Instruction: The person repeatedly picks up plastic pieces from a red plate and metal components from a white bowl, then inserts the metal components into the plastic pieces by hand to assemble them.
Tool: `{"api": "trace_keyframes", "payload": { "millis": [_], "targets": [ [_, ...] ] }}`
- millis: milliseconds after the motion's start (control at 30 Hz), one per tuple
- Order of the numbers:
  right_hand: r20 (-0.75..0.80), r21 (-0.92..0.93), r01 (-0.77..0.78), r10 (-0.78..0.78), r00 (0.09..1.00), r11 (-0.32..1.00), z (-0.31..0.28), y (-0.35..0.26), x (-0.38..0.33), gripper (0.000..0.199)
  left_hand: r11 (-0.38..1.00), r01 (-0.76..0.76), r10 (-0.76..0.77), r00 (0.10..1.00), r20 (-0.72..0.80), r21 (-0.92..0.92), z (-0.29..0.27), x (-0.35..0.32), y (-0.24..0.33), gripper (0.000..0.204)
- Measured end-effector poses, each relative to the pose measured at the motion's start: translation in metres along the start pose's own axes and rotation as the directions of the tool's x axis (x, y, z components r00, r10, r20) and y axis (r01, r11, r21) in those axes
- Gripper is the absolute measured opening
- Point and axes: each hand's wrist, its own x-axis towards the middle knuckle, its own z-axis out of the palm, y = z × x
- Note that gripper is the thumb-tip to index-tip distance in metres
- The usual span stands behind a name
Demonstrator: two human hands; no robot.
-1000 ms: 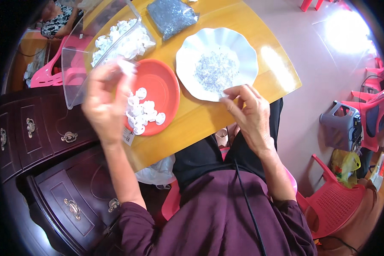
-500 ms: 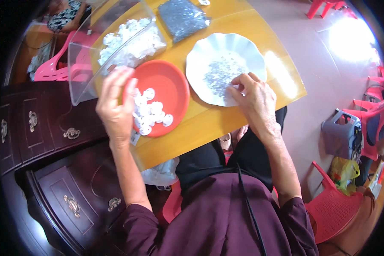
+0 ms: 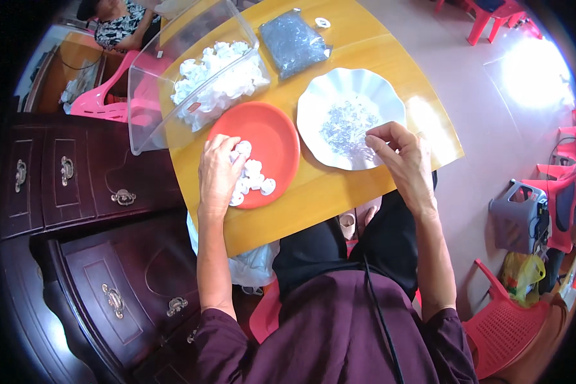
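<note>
On the left of the table, my left hand (image 3: 219,171) reaches over the rim of a red plate (image 3: 278,137). Its fingers close on a small white round plastic piece (image 3: 243,148), and other white pieces (image 3: 255,178) lie loose beside it. My right hand (image 3: 404,157) is at the near right edge of a white wavy-rimmed plate (image 3: 315,86). Thumb and forefinger are pinched together; whatever is between them is too small to make out. A heap of tiny clear and silvery bits (image 3: 347,128) lies in that white plate.
Behind the red plate stands a clear plastic bin (image 3: 137,121) with many white pieces. A bag of dark small parts (image 3: 294,43) lies on the yellow table (image 3: 262,227). Dark drawers (image 3: 83,173) stand at left, a pink chair (image 3: 505,326) at right. Another person (image 3: 125,25) sits beyond.
My left hand has come down from beside the bin into the red plate and closed on a white piece. My right hand has drawn back toward the white plate's edge. The whole view has shifted slightly.
</note>
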Motion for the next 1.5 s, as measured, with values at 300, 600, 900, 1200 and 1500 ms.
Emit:
{"api": "trace_keyframes", "payload": {
  "millis": [300, 600, 900, 1200, 1500],
  "targets": [
    [0.091, 0.545, -0.188, 0.165, 0.982, 0.817, -0.013, 0.018, -0.008, 0.017, 0.999, -0.017, 0.016, 0.999, -0.03, -0.04, -0.004, -0.001, 0.011, 0.015],
    [0.209, 0.819, -0.259, 0.156, 0.966, 0.512, -0.01, 0.014, -0.028, 0.02, 0.676, -0.076, -0.02, 0.992, -0.122, -0.733, -0.002, -0.01, 0.049, 0.024],
    [0.168, 0.701, -0.07, -0.069, 0.983, 0.71, 0.021, -0.011, -0.07, 0.015, 0.312, 0.172, 0.087, 0.974, 0.209, -0.934, 0.028, -0.073, 0.136, 0.039],
    [0.167, 0.575, -0.042, -0.067, 0.984, 0.817, 0.002, -0.01, -0.077, 0.012, 0.219, 0.228, 0.057, 0.968, 0.245, -0.949, 0.03, -0.083, 0.143, 0.033],
    [0.133, 0.431, -0.028, -0.032, 0.991, 0.902, -0.002, -0.008, -0.086, 0.014, 0.076, 0.274, 0.029, 0.961, 0.277, -0.959, 0.04, -0.093, 0.138, 0.034]
  ]
}}
